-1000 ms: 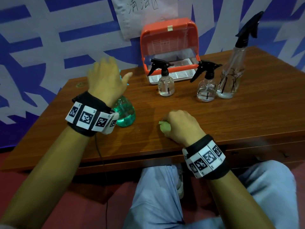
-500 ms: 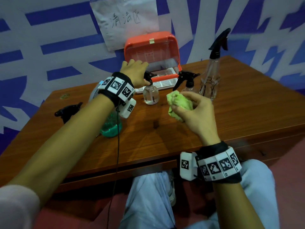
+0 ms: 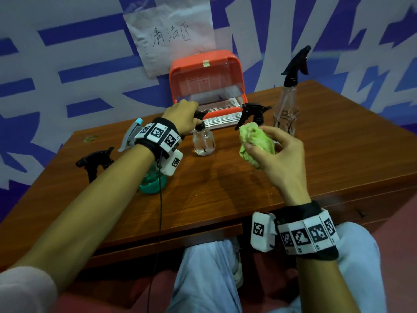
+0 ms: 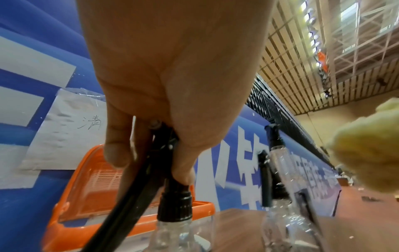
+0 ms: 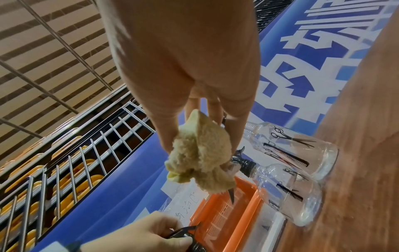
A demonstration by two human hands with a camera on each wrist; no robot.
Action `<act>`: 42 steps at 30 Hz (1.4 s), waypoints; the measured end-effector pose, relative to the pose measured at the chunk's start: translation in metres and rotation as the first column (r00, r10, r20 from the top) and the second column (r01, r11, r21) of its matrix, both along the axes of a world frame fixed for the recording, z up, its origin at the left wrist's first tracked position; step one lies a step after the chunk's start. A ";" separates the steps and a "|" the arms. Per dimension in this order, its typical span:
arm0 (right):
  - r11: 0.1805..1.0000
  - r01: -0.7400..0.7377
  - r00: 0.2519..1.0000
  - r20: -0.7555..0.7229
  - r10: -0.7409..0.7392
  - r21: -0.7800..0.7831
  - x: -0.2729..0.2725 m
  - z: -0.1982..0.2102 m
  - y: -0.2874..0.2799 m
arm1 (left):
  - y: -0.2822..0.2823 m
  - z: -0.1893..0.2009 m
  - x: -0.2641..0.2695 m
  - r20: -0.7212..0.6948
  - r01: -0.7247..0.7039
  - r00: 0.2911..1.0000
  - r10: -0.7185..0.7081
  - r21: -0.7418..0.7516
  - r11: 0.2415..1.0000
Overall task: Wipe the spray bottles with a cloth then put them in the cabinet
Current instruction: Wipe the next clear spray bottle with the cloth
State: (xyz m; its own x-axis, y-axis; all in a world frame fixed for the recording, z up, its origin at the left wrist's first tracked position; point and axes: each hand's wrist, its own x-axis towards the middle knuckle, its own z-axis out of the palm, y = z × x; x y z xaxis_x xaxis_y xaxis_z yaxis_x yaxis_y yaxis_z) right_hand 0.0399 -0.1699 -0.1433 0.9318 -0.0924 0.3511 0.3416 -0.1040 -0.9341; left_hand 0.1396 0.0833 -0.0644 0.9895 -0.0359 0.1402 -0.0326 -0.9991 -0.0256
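A small clear spray bottle (image 3: 204, 143) (image 4: 175, 206) stands on the wooden table (image 3: 338, 154) in front of the orange cabinet (image 3: 205, 80) (image 4: 86, 196) (image 5: 226, 213). My left hand (image 3: 182, 118) (image 4: 149, 163) (image 5: 140, 235) grips its black trigger head from above. My right hand (image 3: 277, 154) (image 5: 200, 148) holds a bunched green cloth (image 3: 255, 143) (image 4: 367, 153) (image 5: 198, 158) in the air just right of that bottle. Behind the cloth stands a second small clear bottle (image 3: 252, 111) (image 5: 287, 192), partly hidden by it.
A tall clear spray bottle (image 3: 285, 111) (image 5: 291, 146) stands at the back right. A green bottle (image 3: 151, 184) sits under my left forearm, and another black trigger head (image 3: 94, 161) shows at the left. The cabinet's front is open, against the blue wall.
My left hand left the green bottle and reached forward to the small clear bottle's trigger. My right hand lifted the cloth off the table.
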 end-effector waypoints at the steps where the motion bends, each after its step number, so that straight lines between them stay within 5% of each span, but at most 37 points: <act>1: 1.000 0.003 1.000 -0.001 -0.003 0.006 -0.001 0.000 0.000 | 0.000 0.000 -0.006 -0.005 0.016 1.000 -0.016 -0.017 1.000; 9: 1.000 -0.006 0.999 -0.043 0.006 0.013 -0.002 -0.011 0.005 | -0.012 -0.001 -0.066 -0.040 0.166 0.985 -0.171 -0.094 0.982; 15: 0.998 -0.061 0.994 -0.086 0.061 0.013 0.000 -0.021 0.023 | -0.023 0.004 -0.094 -0.245 0.304 0.910 -0.336 -0.159 0.939; 18: 0.997 -0.082 0.993 -0.086 0.082 0.008 0.001 -0.027 0.036 | -0.029 -0.003 -0.100 -0.205 0.340 0.909 -0.363 -0.140 0.930; 27: 0.940 -0.122 0.993 -0.038 0.116 -0.319 0.009 -0.029 0.048 | -0.033 -0.012 -0.099 -0.124 0.309 0.936 -0.329 -0.157 0.938; 37: 0.864 0.082 0.997 0.036 -0.074 -0.497 -0.030 -0.026 0.058 | -0.044 -0.019 -0.106 -0.012 0.252 0.966 -0.259 -0.195 0.948; 42: 0.828 0.004 0.999 -0.028 -0.024 -0.561 -0.050 -0.018 0.057 | -0.054 -0.017 -0.112 -0.004 0.146 0.989 -0.150 -0.216 0.965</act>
